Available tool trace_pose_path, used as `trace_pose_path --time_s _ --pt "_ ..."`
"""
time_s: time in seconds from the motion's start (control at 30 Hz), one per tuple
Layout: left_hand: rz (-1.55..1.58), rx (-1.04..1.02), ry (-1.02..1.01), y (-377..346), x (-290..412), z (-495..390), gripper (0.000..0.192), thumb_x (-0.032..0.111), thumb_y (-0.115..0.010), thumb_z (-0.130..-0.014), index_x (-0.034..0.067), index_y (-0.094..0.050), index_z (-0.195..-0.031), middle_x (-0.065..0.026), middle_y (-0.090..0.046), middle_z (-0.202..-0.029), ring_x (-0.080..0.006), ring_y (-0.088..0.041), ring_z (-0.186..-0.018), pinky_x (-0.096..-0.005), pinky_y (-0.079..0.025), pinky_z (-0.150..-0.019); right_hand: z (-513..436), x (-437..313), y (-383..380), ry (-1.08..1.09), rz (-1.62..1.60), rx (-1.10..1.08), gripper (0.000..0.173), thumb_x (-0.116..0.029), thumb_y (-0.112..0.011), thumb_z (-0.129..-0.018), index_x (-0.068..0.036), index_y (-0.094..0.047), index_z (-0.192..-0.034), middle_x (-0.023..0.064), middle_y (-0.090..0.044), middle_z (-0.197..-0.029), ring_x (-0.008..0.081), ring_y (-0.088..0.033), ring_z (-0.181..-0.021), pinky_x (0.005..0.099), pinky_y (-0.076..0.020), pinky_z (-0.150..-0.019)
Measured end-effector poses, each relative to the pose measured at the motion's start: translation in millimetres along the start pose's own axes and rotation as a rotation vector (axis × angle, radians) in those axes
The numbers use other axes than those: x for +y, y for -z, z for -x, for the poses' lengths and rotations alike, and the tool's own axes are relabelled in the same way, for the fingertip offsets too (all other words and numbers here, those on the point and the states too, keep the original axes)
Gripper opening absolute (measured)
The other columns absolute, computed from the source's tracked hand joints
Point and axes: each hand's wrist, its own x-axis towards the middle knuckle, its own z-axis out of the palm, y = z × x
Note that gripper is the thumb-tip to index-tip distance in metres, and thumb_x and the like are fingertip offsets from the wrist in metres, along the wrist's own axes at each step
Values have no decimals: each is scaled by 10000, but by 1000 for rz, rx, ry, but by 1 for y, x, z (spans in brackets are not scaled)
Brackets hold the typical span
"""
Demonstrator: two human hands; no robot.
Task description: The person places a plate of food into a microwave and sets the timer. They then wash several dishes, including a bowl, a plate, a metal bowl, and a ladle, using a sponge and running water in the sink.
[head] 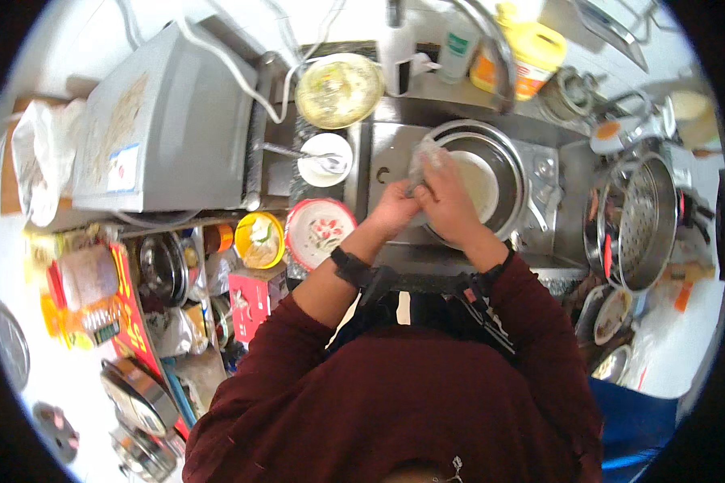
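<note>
Both hands are over a stainless steel sink [393,157], close together. My right hand [447,196] is pressed on a greyish, crumpled cloth or scrubber [424,158], whose exact kind I cannot tell. My left hand [397,207] touches its lower end, the fingers partly hidden by the right hand. Beneath and to the right sits a round metal basin [522,187], with a white bowl [482,184] inside it. Right of the basin, a spoon [538,215] lies in the sink. The curved faucet [501,54] reaches over the sink's back edge.
Left of the sink stand a patterned bowl [340,90], a white bowl with a spoon [325,175] and a red-rimmed enamel basin [320,226]. A grey metal appliance [169,127] is farther left. Yellow jugs [538,54] stand behind; a steamer pot [646,220] is at the right.
</note>
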Motion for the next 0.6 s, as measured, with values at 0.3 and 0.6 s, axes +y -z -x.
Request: trace_pose_path --time_s 0.3,0.6 --pt "-158 16 -91 13 12 21 292 142 -600 -809 -1 -562 -1061 -38 -600 -936 -91 -520 -836 -254 -426 -754 -12 -8 -23 228 17 64 464 -315 -466 -866 18 -430 -1187 186 -510 -1136 302 -493 -1040 379 -362 -893" --pt "397 37 -52 31 22 49 283 124 -583 -806 -10 -562 -1054 -71 -604 -958 -160 -576 -857 -295 -458 -758 -18 21 -32 -558 -696 -373 520 -431 -386 -894 -23 -448 -1211 62 -546 -1070 146 -508 -937 270 -388 -807"
